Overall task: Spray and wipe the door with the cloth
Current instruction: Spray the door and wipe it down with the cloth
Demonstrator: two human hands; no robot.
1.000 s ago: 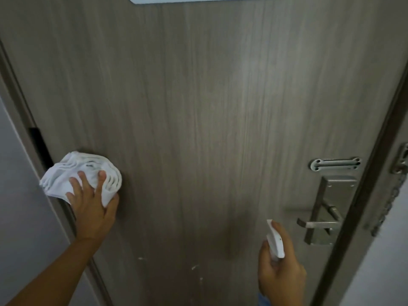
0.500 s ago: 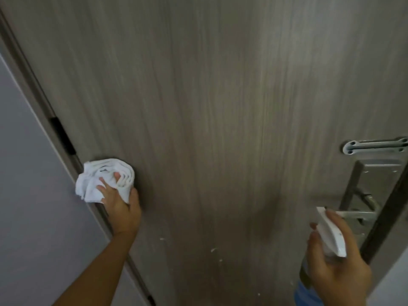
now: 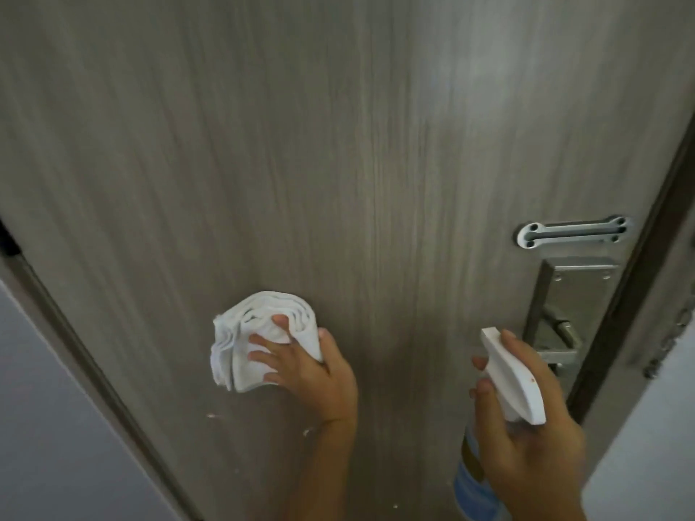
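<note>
1. My left hand presses a bunched white cloth flat against the door, low on the panel and a little left of its middle.
2. My left fingers are spread over the cloth, their tips dug into its folds, with my thumb along its right edge; the cloth touches the wood.
3. The cloth is crumpled in layers, its loose edges fanning out to the left and above my knuckles.
4. My right hand grips a spray bottle near the door's right edge, clear of the wood.
5. My right fingers are curled round the bottle's neck, and the forefinger lies along the top of its white spray head, which points up toward the door.
6. The bottle's body hangs below my palm, showing a pale blue label; it is too blurred to read.
7. A steel handle on its plate sits just right of the spray head, close to the door's right edge.
8. Above it is a small metal bracket fixed crosswise with screws.
9. A few pale specks mark the wood below the cloth.
10. The dark frame runs down the right side, and a pale wall fills the lower left corner.
</note>
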